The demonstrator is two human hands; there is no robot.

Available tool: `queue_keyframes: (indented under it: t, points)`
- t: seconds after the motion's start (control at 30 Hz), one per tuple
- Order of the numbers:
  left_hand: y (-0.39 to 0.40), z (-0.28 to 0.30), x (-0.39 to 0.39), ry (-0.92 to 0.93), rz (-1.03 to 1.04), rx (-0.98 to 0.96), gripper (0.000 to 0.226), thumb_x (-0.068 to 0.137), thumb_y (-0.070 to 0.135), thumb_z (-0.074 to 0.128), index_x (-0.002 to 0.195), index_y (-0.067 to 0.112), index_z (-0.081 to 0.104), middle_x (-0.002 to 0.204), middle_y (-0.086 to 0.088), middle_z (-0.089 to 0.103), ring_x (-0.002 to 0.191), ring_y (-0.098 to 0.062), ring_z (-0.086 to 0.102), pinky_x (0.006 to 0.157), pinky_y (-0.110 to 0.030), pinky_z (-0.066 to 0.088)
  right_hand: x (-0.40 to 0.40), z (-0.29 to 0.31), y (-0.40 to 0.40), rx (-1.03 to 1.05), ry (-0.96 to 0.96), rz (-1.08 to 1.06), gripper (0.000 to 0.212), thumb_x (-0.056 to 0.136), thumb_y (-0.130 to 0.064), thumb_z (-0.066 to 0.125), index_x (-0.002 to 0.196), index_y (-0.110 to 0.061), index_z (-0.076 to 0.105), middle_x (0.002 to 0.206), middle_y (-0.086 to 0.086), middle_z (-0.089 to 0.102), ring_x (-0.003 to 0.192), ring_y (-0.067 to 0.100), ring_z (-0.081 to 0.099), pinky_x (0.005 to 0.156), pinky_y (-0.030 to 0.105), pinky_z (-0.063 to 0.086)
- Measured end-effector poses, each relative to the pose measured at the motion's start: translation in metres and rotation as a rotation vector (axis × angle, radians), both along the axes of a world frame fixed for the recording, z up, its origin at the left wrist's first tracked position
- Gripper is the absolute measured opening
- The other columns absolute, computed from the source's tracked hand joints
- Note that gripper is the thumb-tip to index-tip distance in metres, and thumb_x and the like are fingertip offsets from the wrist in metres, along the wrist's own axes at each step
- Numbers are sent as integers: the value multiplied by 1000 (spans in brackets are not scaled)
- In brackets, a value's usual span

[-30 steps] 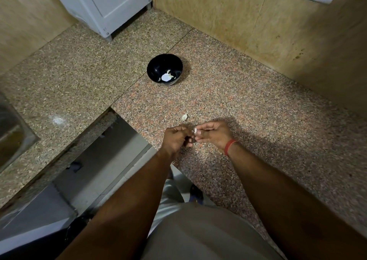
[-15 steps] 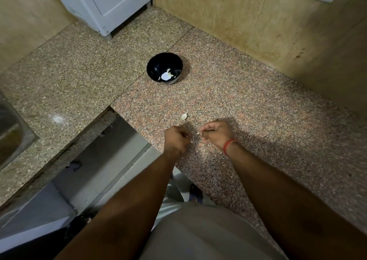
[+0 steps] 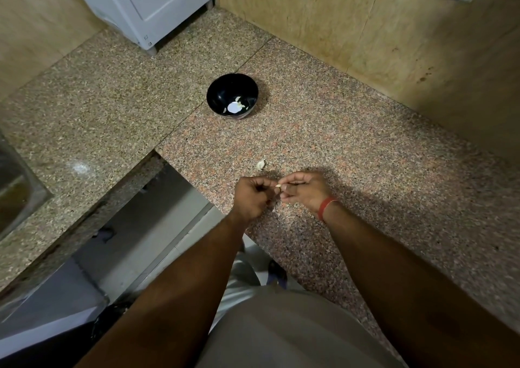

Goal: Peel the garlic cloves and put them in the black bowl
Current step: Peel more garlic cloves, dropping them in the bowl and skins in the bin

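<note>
My right hand (image 3: pixel 305 192) pinches a small pale garlic clove (image 3: pixel 278 186) at its fingertips, low over the granite counter. My left hand (image 3: pixel 251 199) is curled right beside it, its fingertips at the clove; whether they grip the clove or its skin is hidden. A scrap of skin (image 3: pixel 274 208) shows below the hands. Another garlic clove (image 3: pixel 260 164) lies on the counter just beyond my hands. The black bowl (image 3: pixel 225 86) stands farther back with pale garlic pieces inside.
The granite counter (image 3: pixel 365 142) has an L-shaped front edge with a drop to the floor at my left. A white appliance (image 3: pixel 146 5) stands at the back left corner. A steel sink (image 3: pixel 17 187) sits at the far left. Tiled walls close the back and right.
My hands pulled slightly apart half a second ago and have come together again around the clove. The bowl and the loose clove have not moved.
</note>
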State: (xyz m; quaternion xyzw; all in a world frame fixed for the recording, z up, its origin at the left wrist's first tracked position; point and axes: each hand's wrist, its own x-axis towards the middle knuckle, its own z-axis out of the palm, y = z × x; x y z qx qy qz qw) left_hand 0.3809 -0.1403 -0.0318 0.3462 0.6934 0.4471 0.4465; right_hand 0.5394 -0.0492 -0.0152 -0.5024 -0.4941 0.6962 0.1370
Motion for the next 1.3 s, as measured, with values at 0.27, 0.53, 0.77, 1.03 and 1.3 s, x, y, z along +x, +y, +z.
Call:
queue_keyframes:
  t: [0.27, 0.53, 0.77, 1.03, 1.3]
  points:
    - [1, 0, 0, -36, 98, -55, 5, 88, -3, 76, 91, 0, 79, 75, -3, 77, 54, -7, 64, 53, -20, 51, 5, -11, -2, 482, -404, 110, 10, 81, -14, 82, 76, -23, 80, 70, -17, 72, 65, -5, 69, 75, 22, 61]
    - [3, -4, -4, -55, 118, -56, 6, 86, -2, 79, 91, -3, 77, 83, -18, 76, 57, -17, 63, 55, -29, 54, -2, -8, 2, 642, -511, 354, 15, 79, -13, 76, 82, -27, 81, 92, -10, 77, 85, 9, 68, 109, 45, 49]
    - [4, -6, -5, -81, 115, -65, 13, 82, -3, 82, 84, 10, 78, 78, -11, 76, 61, -23, 60, 63, -38, 52, -11, 2, 4, 320, -355, 94, 27, 81, 1, 77, 96, -21, 80, 96, -4, 78, 84, 9, 74, 84, 29, 62]
    - [4, -5, -8, -49, 83, -42, 13, 83, -3, 81, 95, -1, 78, 86, -14, 78, 59, -12, 65, 61, -26, 52, -15, 18, 5, -116, 15, -141, 31, 79, 4, 82, 107, -6, 74, 91, 9, 79, 78, 22, 78, 65, 29, 62]
    - [4, -3, -15, 60, 111, -99, 13, 85, -4, 79, 96, 3, 77, 84, -8, 77, 53, 0, 62, 58, -21, 52, -19, 0, 8, -180, -3, -243, 27, 80, 6, 80, 105, 0, 73, 92, 14, 78, 83, 28, 78, 70, 36, 65]
